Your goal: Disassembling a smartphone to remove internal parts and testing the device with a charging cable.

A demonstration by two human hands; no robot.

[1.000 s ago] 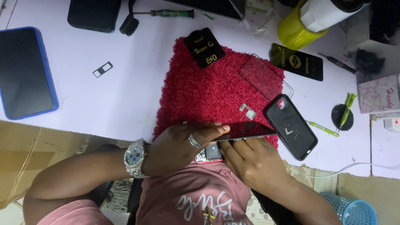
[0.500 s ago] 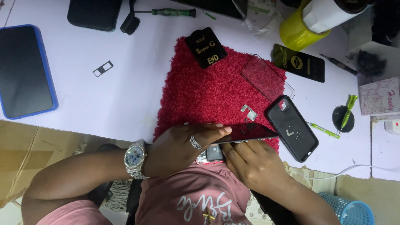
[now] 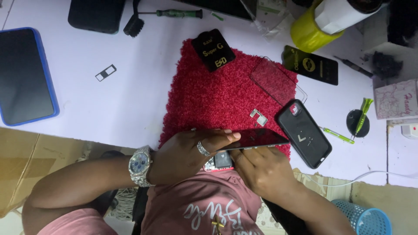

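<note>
A dark phone point(image 3: 261, 139) is clamped between both hands at the near edge of a red mat point(image 3: 217, 100). The fingers of the left hand point(image 3: 183, 156) are closed together over the phone's left end, with the fingertips laid flat on its glass; a ring point(image 3: 203, 148) is worn on one finger and a silver watch point(image 3: 140, 166) on the wrist. The right hand point(image 3: 261, 169) is curled under the phone from the near side, its fingers pressed against the lower edge. Under the hands, part of an opened phone body point(image 3: 220, 162) with a red rim is seen; how it is held cannot be told.

Just beyond the phone, a small metal tray point(image 3: 259, 117) lies on the mat. To the right, a black case point(image 3: 304, 132) rests half off the mat's corner. Farther on, a clear glass sheet point(image 3: 276, 80) lies at the mat's far right edge, and a black packet point(image 3: 214, 50) at its far edge. A second black packet point(image 3: 311, 65) lies on the table point(image 3: 109, 104) to the right, near a yellow bottle point(image 3: 311, 30). A green tool point(image 3: 337, 135) is placed right of the case.

At the far left, a blue-rimmed tablet point(image 3: 26, 76) lies screen up, with a small card tray point(image 3: 106, 72) between it and the mat. A brush point(image 3: 134, 27) and a green screwdriver point(image 3: 178, 14) lie along the far edge. A blue basket point(image 3: 365, 219) stands at the near right.
</note>
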